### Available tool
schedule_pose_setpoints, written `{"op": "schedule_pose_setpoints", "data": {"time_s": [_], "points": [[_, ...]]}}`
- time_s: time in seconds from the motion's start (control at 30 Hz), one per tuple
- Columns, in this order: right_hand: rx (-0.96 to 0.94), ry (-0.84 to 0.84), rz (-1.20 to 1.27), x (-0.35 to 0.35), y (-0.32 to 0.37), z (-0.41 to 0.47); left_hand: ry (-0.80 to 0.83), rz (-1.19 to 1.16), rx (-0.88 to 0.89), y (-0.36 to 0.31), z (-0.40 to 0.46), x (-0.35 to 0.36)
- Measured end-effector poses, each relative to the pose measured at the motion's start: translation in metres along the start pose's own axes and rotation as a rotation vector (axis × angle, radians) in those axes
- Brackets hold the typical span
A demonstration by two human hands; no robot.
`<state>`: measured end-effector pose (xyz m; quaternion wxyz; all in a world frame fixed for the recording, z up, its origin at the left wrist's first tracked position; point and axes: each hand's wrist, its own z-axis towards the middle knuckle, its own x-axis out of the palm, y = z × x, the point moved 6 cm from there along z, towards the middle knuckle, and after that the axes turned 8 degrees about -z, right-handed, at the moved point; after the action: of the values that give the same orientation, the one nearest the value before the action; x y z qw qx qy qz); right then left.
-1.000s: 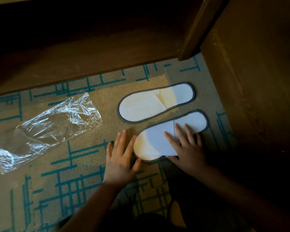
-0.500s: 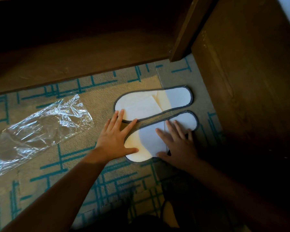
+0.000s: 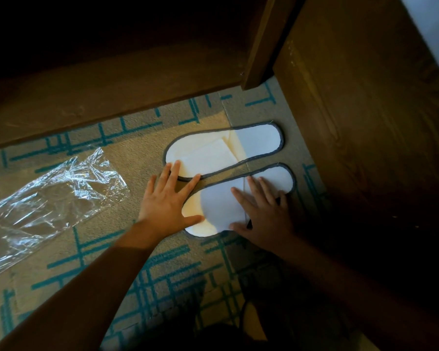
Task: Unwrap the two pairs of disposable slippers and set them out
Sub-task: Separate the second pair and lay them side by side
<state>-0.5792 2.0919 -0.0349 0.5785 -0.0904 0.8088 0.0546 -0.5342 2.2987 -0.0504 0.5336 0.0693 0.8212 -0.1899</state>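
Two flat white slippers with grey trim lie side by side on the patterned carpet. The far slipper [image 3: 223, 150] lies free except where my fingertips touch its left end. The near slipper [image 3: 228, 201] is pressed down by both hands. My left hand [image 3: 167, 201] lies flat with fingers spread, thumb on the near slipper's left end. My right hand [image 3: 261, 211] rests flat on the near slipper's middle. An empty clear plastic wrapper [image 3: 48, 201] lies crumpled on the carpet to the left.
A dark wooden furniture base [image 3: 112, 79] runs along the far side, with a wooden post [image 3: 261, 39] at its right end. A tall wooden panel [image 3: 365, 122] stands right of the slippers. The beige carpet [image 3: 142, 272] has teal line patterns.
My left hand slid up from the carpet onto the slippers' left ends. The right hand stayed flat on the near slipper. The view shifted slightly.
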Motion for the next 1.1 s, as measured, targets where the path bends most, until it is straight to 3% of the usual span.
{"op": "schedule_pose_setpoints", "data": {"time_s": [1.1], "points": [[-0.01, 0.083, -0.003, 0.004, -0.024, 0.001, -0.011, 0.004, -0.083, -0.014, -0.001, 0.001]]}}
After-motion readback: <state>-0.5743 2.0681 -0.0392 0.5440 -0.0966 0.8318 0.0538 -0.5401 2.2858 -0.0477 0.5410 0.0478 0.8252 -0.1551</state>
